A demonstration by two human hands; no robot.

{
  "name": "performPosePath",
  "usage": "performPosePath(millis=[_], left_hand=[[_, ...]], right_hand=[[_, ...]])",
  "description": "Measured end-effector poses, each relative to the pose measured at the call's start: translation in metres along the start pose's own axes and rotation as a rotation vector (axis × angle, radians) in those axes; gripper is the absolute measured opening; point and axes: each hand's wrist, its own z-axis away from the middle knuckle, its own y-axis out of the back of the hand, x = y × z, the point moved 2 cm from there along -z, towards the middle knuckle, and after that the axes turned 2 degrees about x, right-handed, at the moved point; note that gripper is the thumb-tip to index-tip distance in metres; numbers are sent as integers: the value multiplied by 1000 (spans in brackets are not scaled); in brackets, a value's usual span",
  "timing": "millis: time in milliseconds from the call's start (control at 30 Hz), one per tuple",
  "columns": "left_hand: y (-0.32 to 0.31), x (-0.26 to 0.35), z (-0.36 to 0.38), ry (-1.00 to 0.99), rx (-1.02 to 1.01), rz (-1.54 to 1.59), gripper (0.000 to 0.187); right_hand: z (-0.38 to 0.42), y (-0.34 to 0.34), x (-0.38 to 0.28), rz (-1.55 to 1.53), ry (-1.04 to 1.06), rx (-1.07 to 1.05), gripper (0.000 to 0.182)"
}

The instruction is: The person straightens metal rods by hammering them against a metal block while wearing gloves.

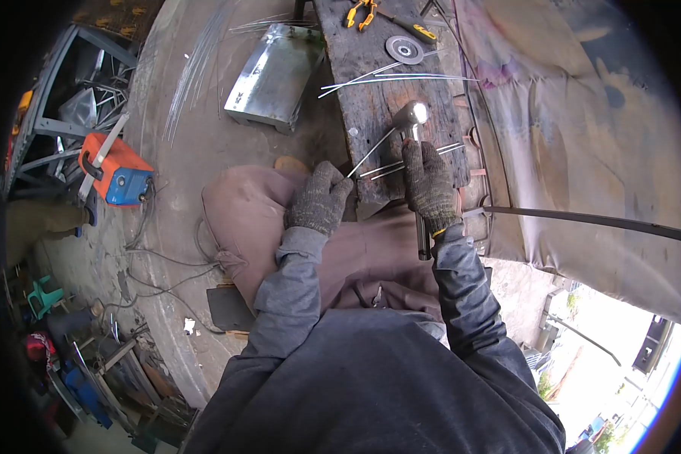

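Note:
My left hand (320, 200), in a grey knit glove, is closed on one end of a thin metal rod (371, 153). The rod slants up to the right over a dark, worn wooden bench (371, 113), its far end right by a hammer head. My right hand (429, 185), gloved too, grips the hammer (412, 115) round its handle, with the shiny head above the bench and the handle's end sticking out below the wrist. Several short rods (382, 172) lie on the wood between my hands, some passing beneath the right one.
Longer rods (408, 76), a grinding disc (405, 50) and yellow-handled pliers (362, 13) lie farther up the bench. Left of it stands a bent sheet-metal piece (275, 73). An orange-and-blue welding machine (117, 170) with cables sits on the floor. A cloth sheet (567, 136) hangs at right.

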Motion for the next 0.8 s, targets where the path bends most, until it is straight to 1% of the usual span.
performPosePath(millis=[33, 67, 167, 233, 267, 333, 433, 533, 567, 633, 667, 733, 767, 800], left_hand=[[-1, -2, 0, 6, -5, 15, 19], [-1, -6, 3, 7, -9, 16, 19], [1, -6, 7, -18, -9, 14, 20], [9, 3, 14, -71, 44, -116, 20], [12, 6, 19, -68, 41, -115, 20], [16, 12, 22, -10, 21, -170, 20], [15, 9, 23, -23, 26, -183, 21], [15, 10, 23, -46, -8, -206, 22], [15, 10, 23, -46, -9, -208, 22], [16, 10, 24, -57, 2, -233, 22], [17, 9, 25, -53, 3, -234, 22], [17, 8, 26, -43, -4, -234, 22], [17, 7, 26, -39, -4, -234, 22], [16, 5, 26, -41, -6, -264, 22]], right_hand=[[-2, -1, 1, -31, -115, -66, 52], [0, 1, 0, -29, -118, -66, 52], [-3, 11, -10, -94, -106, -38, 49], [-2, 16, -15, -61, 56, 119, 48], [-1, 17, -14, -60, 53, 117, 48], [-3, 23, -12, -173, 35, 97, 44], [-2, 23, -13, -245, 52, 86, 42], [7, 26, -29, -222, 18, 90, 40], [5, 22, -23, -224, 16, 90, 40], [-1, 11, -6, -104, 297, 162, 39], [-3, 6, 2, -105, 297, 158, 39], [0, 3, -1, 79, 530, 353, 30], [-1, 3, 0, 78, 529, 349, 30], [-2, 7, -7, -106, 295, 213, 28]])
